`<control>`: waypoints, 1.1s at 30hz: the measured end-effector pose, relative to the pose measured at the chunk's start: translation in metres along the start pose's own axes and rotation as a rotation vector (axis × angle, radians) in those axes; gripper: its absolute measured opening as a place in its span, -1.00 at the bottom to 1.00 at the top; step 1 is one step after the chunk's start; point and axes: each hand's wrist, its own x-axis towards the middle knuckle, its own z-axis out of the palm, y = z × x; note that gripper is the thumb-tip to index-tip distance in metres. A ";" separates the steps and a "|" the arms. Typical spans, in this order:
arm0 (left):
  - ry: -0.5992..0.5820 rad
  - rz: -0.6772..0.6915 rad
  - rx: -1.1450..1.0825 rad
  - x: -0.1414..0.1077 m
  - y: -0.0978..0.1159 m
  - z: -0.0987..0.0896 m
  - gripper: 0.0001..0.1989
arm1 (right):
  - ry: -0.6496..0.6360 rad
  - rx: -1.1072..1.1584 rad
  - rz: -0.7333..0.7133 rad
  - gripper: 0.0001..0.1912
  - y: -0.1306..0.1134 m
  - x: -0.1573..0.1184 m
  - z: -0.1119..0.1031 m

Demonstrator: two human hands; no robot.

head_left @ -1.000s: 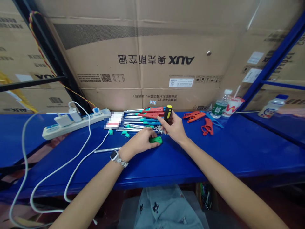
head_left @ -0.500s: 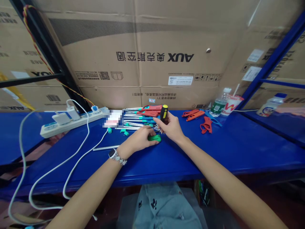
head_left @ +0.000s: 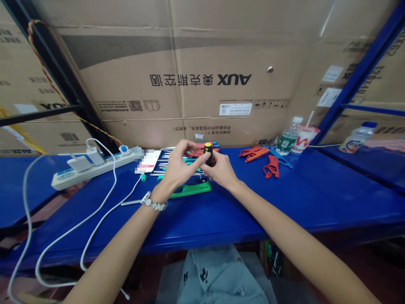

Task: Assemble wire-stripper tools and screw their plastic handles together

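Note:
A black and yellow screwdriver (head_left: 208,148) stands upright, its tip over the right end of a green plastic shell (head_left: 194,189) that lies on the blue table. My right hand (head_left: 221,169) is closed round its handle from the right. From the left, my left hand (head_left: 182,164) reaches to the same handle, thumb and fingers curved about it. Behind my hands lie metal rods (head_left: 163,162) and red plastic pieces (head_left: 198,151), partly hidden by my fingers. A loose metal rod (head_left: 131,203) rests left of the green shell.
A white power strip (head_left: 95,168) with plugs and cables stands at the left, beside a phone (head_left: 150,161). Orange and red handles (head_left: 271,166) lie at the right, before a water bottle (head_left: 287,137) and a cup (head_left: 305,139). Cardboard boxes (head_left: 196,50) rise behind the table (head_left: 221,219).
My left hand has left the green shell and risen to the screwdriver handle, which uncovers more of the shell. The screwdriver and my right hand have shifted slightly left, as has the whole view.

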 end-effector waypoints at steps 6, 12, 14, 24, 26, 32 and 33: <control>0.035 -0.115 -0.251 0.018 0.008 0.028 -0.58 | 0.035 -0.028 0.036 -0.87 -0.002 -0.001 0.001; -0.106 -0.067 -0.312 0.012 0.001 0.019 -0.76 | -0.135 0.170 0.021 -0.64 -0.002 -0.007 -0.015; -0.164 -0.075 -0.321 0.011 -0.002 0.013 -0.75 | -0.293 0.296 0.054 -0.61 -0.002 -0.007 -0.023; 0.154 -0.120 -0.351 0.012 0.021 0.039 -0.63 | -0.136 0.229 0.094 -0.61 0.006 -0.006 -0.011; 0.091 -0.101 -0.362 0.013 0.023 0.040 -0.69 | -0.095 0.189 0.093 -0.62 0.006 -0.007 -0.011; -0.200 -0.064 -0.357 0.014 0.015 0.022 -0.72 | -0.371 0.325 0.069 -0.55 -0.002 -0.006 -0.034; -0.214 -0.075 -0.361 0.015 0.014 0.021 -0.69 | -0.384 0.320 0.067 -0.56 -0.002 -0.006 -0.036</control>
